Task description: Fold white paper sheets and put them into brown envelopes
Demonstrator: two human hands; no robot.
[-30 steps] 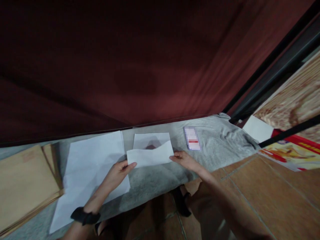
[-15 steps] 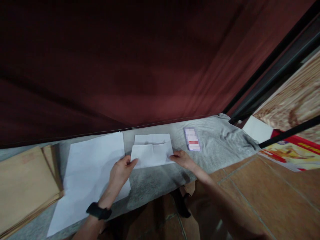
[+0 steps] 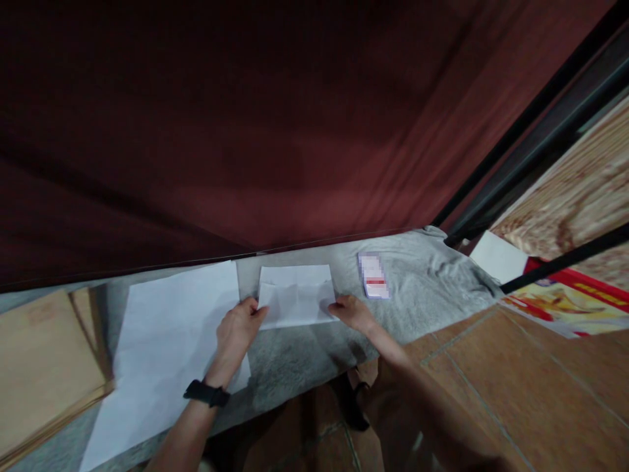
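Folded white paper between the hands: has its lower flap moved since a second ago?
Yes. The flap of the folded white paper has gone up and away from the person, toward the maroon curtain, and now lies flat on the sheet's upper half.

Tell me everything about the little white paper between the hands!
The folded paper is white, thin and roughly rectangular, with faint creases and a lower part folded up over it. It lies flat on the grey cloth, just right of a big white sheet. The left hand touches its lower left edge and the right hand its lower right corner.
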